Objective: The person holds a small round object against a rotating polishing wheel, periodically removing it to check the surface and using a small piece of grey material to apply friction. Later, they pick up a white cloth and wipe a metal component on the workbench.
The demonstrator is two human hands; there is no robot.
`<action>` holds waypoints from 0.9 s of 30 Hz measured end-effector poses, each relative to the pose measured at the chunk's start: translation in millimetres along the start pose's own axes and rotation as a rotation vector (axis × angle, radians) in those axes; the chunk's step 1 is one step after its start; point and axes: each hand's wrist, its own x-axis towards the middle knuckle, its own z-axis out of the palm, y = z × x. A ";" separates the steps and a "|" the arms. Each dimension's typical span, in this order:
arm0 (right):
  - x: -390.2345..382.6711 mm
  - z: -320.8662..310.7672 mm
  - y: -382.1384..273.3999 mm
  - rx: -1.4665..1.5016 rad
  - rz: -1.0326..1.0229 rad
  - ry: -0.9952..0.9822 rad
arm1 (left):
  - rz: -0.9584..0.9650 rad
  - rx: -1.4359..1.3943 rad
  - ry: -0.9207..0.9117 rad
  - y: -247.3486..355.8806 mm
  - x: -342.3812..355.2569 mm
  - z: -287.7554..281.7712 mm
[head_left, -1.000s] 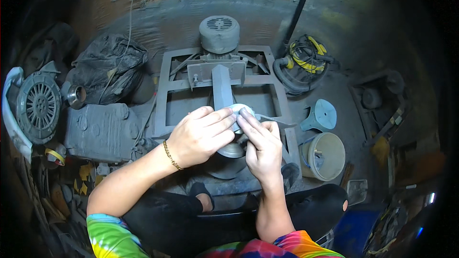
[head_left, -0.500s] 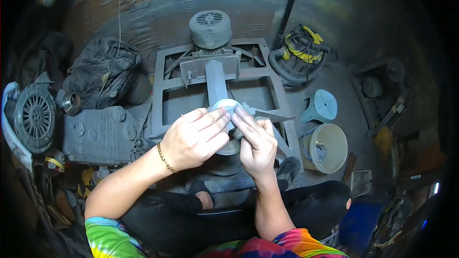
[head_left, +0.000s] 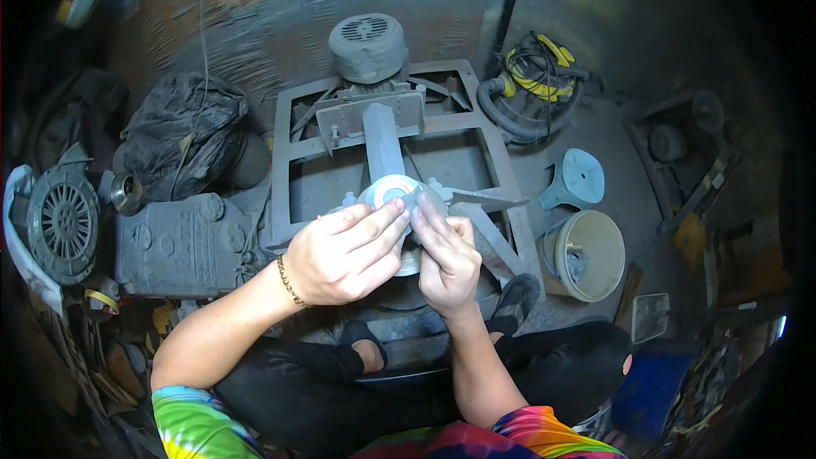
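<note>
Both hands meet over a pale round disc [head_left: 384,189] at the near end of a dusty motor-driven machine. My left hand [head_left: 348,253], with a chain bracelet at its wrist, is closed, its fingertips pressed on a small grey flat piece [head_left: 412,199]. From the other side my right hand [head_left: 448,259] grips the same piece, fingers together and coated in grey dust. The fingers cover most of the piece, so its kind does not show. A broad belt [head_left: 382,144] runs from the disc back to the upright motor [head_left: 368,47].
A metal frame [head_left: 510,204] surrounds the machine. On the right stand a pale blue stool [head_left: 583,177], a white bucket [head_left: 602,255] and a yellow-black vacuum cleaner [head_left: 544,76]. At left lie a dusty grey casing [head_left: 178,242], a finned round part [head_left: 64,214] and a black bag [head_left: 183,132].
The view has shifted slightly. My hands sit a little lower and left against the disc, and more of its pale face shows. Both still hold the small grey piece.
</note>
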 end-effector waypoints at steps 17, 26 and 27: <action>-9.4 4.0 3.5 0.043 0.040 0.071 | 0.036 0.005 -0.017 4.8 3.6 6.2; -16.4 8.4 3.3 0.049 0.065 0.091 | 0.035 0.023 -0.041 3.9 6.0 6.7; -16.4 8.4 2.7 0.048 0.064 0.090 | 0.040 0.027 -0.042 3.5 6.6 6.5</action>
